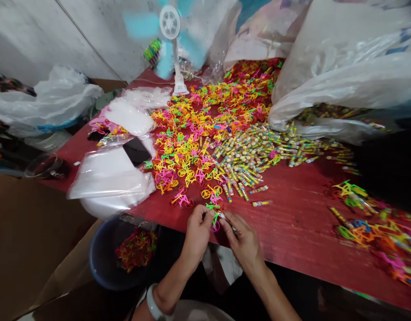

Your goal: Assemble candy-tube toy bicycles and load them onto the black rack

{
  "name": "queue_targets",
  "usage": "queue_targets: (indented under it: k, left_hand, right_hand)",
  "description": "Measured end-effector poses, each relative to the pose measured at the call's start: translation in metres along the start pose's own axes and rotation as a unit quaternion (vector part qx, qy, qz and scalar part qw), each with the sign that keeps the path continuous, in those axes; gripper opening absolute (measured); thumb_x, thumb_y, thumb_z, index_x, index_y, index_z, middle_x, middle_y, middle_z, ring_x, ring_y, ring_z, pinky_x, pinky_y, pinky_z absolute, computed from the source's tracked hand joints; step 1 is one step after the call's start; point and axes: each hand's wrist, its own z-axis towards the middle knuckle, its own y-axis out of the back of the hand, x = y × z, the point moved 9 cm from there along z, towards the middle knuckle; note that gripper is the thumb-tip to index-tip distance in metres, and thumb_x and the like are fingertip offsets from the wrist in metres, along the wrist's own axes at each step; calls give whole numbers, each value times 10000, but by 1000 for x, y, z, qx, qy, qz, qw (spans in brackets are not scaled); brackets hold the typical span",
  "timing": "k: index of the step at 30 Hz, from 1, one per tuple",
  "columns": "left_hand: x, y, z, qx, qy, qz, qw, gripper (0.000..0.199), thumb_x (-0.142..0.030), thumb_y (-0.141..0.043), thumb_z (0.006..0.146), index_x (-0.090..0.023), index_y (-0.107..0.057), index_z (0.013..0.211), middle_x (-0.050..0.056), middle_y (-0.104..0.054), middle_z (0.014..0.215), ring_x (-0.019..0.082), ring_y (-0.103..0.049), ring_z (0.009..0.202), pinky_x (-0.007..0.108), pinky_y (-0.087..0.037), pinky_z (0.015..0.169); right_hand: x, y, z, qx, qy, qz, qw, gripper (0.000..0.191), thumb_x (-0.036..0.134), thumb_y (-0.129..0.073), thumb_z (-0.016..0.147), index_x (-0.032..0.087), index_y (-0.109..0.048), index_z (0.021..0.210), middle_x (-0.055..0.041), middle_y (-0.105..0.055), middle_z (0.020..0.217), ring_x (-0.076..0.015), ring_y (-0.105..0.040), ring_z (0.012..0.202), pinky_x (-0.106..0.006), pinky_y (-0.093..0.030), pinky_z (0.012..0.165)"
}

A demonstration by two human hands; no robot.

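- My left grip (208, 211) pinches a green plastic piece (214, 217).
- My right grip (225, 217) is clamped on a small printed tube (222, 215), above the desk's (292, 218) edge.

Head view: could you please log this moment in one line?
left hand: pinches green toy | right hand: holds printed tube | phone: on plastic bags | fan: behind toy pile

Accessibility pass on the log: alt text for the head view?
Two bare hands at a red table's edge: the left hand pinches a green bicycle-shaped toy, the right hand a small patterned tube. Beyond lie a multicoloured toy heap and a tube pile. Left: clear bags, black phone; behind, a fan; below, a tub holding more pieces.
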Motion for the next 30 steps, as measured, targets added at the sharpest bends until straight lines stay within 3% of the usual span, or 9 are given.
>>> queue_targets:
  k: [7,12,17,20,23,25,26,28,30]
  left_hand:
    - [10,8,-3,-46,-2,32,998,181,-331,-479,842,-214,-433,712,-29,-454,709,135,-436,693,248,-371,668]
    - [11,12,-7,-41,-4,76,996,178,-312,-466,838,-218,-408,697,-21,-453,724,147,-442,725,263,-372,696]
    - [-20,25,-11,-11,-23,140,990,174,-327,-465,838,-209,-449,711,-17,-489,713,150,-473,722,267,-385,693]
    - [-48,62,-19,-16,-37,234,971,229,-395,-440,848,-207,-482,724,-7,-528,711,161,-499,697,267,-390,645]
    - [-66,134,-36,-111,-13,411,905,241,-394,-405,857,-206,-521,761,24,-587,763,190,-546,723,290,-400,655]
    - [-67,182,-52,-176,50,558,809,221,-323,-386,863,-200,-533,752,64,-615,808,225,-581,770,315,-409,675]
    - [-61,200,-58,-175,96,617,761,223,-295,-389,861,-191,-545,741,90,-628,829,246,-599,801,328,-419,690]
    - [-49,221,-65,-161,163,682,695,238,-300,-421,856,-154,-592,778,144,-642,859,288,-624,833,356,-444,714]
    - [-47,217,-62,-166,147,677,702,279,-317,-452,846,-106,-626,901,187,-649,945,315,-631,906,381,-467,767]
  right_hand:
    - [13,-14,-8,36,56,-29,997,283,245,-441,948,220,-651,1137,-91,-715,949,-210,-695,854,-301,-582,712]
    - [21,-18,-15,60,85,-15,994,297,196,-435,943,227,-626,1168,-81,-709,941,-200,-687,858,-287,-571,723]
    - [26,-29,-11,121,56,28,991,214,279,-494,934,229,-631,1091,-57,-697,910,-187,-677,829,-267,-553,706]
    - [22,-29,5,91,24,9,996,252,369,-518,924,197,-612,1083,-59,-675,873,-188,-664,790,-279,-540,698]
    - [25,-36,26,62,34,-64,995,311,379,-481,938,165,-591,1135,-88,-652,899,-199,-648,773,-311,-526,711]
    - [30,-51,38,83,41,-132,987,325,370,-493,931,156,-587,1157,-117,-640,983,-211,-646,774,-319,-519,684]
    - [31,-60,43,101,36,-169,980,343,371,-515,919,154,-579,1177,-131,-629,1037,-216,-648,776,-319,-516,667]
    - [33,-78,49,144,21,-238,960,377,364,-562,894,151,-564,1205,-145,-605,1104,-221,-655,772,-311,-507,638]
    - [34,-92,50,177,11,-275,945,334,326,-573,888,155,-578,1175,-132,-602,1090,-213,-656,750,-296,-495,618]
